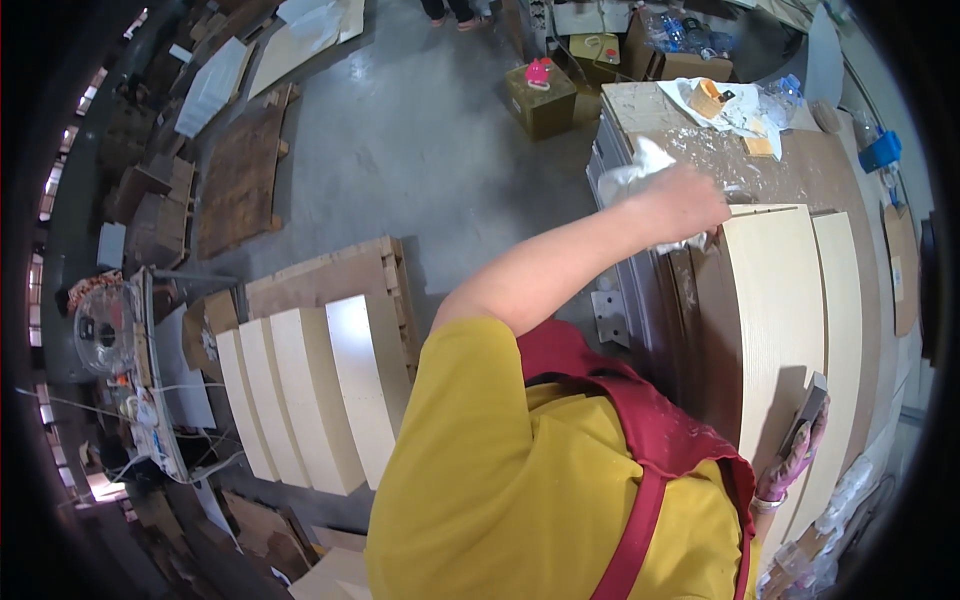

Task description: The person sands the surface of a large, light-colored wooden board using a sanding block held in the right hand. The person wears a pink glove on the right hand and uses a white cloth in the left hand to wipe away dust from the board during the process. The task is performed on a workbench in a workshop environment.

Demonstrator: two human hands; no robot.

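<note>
My left hand (688, 203) is closed around a crumpled white cloth (640, 170), whose ends stick out on both sides of the fist. It is over the far end of a cream-coloured board (775, 300) with a fine grain. A second cream board (840, 300) lies along its right side. At the near part of the boards, my right hand (803, 455), in a stained pink-and-white glove, grips a dark grey block (814, 397) that looks like a sanding block. Its underside is hidden, so I cannot tell whether it touches the board.
Beyond the boards, the dusty worktop (690, 130) carries an orange-yellow roll (706, 98) on white sheets and a clear bottle (789, 86). Several cream panels (315, 380) stand by a wooden pallet (395, 285) at left. A green box (541, 105) and another person's feet (470, 22) are farther off.
</note>
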